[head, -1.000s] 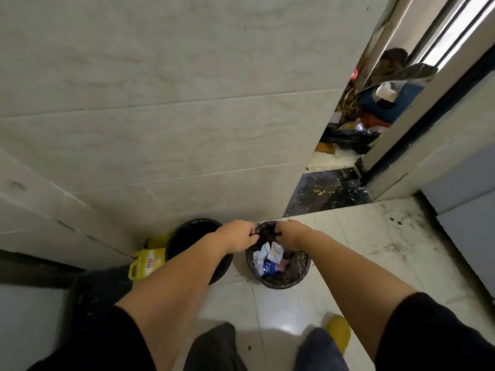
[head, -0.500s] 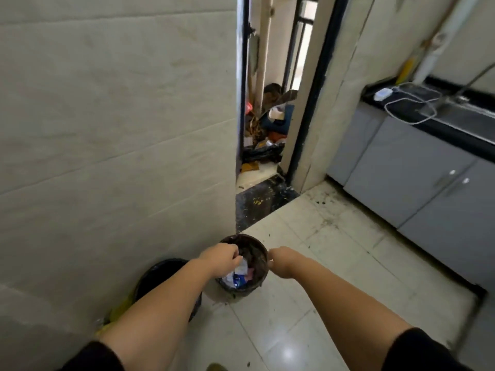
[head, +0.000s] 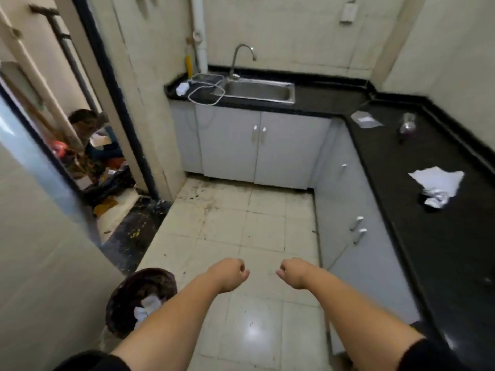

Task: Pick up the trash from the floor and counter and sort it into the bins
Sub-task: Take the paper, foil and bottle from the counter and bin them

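A dark bin (head: 126, 295) with white and blue trash inside stands on the floor at lower left, partly hidden by my left forearm. My left hand (head: 231, 274) and my right hand (head: 293, 271) hover over the tiled floor, both curled into loose fists with nothing in them. On the black counter (head: 442, 236) at right lie a white sheet of paper (head: 439, 179), a crumpled silver wrapper (head: 435, 199), a clear plastic packet (head: 365, 119) and a small glass jar (head: 407, 124).
Grey cabinets (head: 257, 145) run under the counter along the back and right. A steel sink (head: 258, 90) with a tap sits at the back, a white charger and cable (head: 199, 88) beside it. At left an open doorway (head: 93, 156) shows a cluttered pile.
My view has swung right from the wall and bins to the kitchen. Both hands have let go of the bin's rim and lifted away. The second black bin is out of view.
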